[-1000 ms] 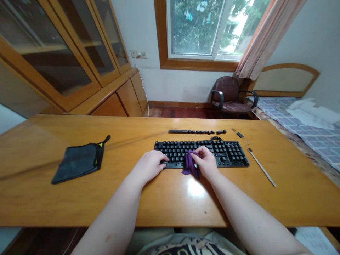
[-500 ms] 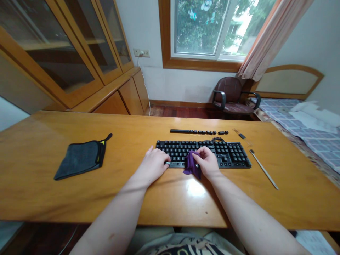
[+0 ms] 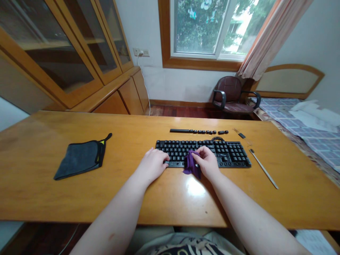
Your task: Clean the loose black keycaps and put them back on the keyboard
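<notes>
A black keyboard (image 3: 233, 156) lies across the middle of the desk, with its front row partly without keycaps. My left hand (image 3: 154, 163) is closed around the keyboard's left end, thumb at the front edge. Pinched in the fingers of my right hand (image 3: 208, 162) is a small purple cloth (image 3: 191, 165), which rests on the keyboard's front middle and hangs over its front edge. Behind the keyboard, a row of removed keycaps (image 3: 203, 132) lies on the desk, including the long space bar (image 3: 180, 131).
A folded grey cloth (image 3: 79, 157) lies on the left of the wooden desk (image 3: 127, 131). To the right are a long thin brush (image 3: 264, 170) and a small wire tool with a dark handle (image 3: 241, 135). An office chair (image 3: 231, 94) stands beyond the desk.
My left hand has shifted very slightly at the keyboard's left end. The right hand and purple cloth are almost unchanged.
</notes>
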The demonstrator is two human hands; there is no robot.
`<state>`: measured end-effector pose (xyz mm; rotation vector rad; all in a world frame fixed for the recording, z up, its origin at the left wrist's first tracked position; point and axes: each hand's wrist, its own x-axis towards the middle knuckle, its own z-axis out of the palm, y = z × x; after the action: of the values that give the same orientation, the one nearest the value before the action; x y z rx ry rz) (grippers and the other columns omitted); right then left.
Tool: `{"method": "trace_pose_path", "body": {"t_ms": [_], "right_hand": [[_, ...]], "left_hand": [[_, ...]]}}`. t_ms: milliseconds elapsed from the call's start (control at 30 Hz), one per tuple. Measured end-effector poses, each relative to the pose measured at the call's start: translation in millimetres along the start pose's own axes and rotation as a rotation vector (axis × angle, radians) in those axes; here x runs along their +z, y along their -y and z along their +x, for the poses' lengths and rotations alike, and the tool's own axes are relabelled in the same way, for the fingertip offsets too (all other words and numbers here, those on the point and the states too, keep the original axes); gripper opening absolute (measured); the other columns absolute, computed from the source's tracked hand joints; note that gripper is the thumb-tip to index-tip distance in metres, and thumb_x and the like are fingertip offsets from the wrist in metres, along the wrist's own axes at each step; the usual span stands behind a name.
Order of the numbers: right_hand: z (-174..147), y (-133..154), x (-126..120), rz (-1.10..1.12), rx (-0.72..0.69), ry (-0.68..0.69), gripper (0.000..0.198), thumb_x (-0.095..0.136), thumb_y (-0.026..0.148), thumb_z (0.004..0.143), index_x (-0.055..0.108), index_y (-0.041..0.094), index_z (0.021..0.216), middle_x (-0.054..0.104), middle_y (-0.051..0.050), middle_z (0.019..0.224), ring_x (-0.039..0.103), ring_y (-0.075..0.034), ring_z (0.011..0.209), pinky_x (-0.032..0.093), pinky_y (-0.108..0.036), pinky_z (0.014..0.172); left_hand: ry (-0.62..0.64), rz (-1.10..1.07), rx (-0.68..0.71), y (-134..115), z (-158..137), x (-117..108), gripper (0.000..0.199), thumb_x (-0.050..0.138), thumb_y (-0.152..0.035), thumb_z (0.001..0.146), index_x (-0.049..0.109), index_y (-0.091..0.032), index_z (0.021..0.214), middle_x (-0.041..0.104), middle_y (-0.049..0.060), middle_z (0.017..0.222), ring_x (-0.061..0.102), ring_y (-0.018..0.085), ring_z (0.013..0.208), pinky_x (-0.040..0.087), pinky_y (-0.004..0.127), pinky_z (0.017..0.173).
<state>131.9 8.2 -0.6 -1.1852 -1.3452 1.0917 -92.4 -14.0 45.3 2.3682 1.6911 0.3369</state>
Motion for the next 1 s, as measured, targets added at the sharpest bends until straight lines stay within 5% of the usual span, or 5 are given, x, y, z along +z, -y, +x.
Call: {"method": "trace_pose_path", "body": {"t_ms": [1000], "right_hand": [[-0.1,-4.3,-1.1,0.001,0.005,0.022,0.020,0.066,0.034,0.072,0.050,0.022,0.070,0.051,0.004,0.060,0.046,-0.013,0.053,0.037,-0.025,0.051]], "left_hand": [[-0.024,0.010,0.008,-6.0,-2.2,0.8,0.009,0.062,-0.021,0.069,0.069,-0.024,0.075,0.068,0.006,0.079,0.059,0.025,0.080,0.042,0.041,0.084]]}}
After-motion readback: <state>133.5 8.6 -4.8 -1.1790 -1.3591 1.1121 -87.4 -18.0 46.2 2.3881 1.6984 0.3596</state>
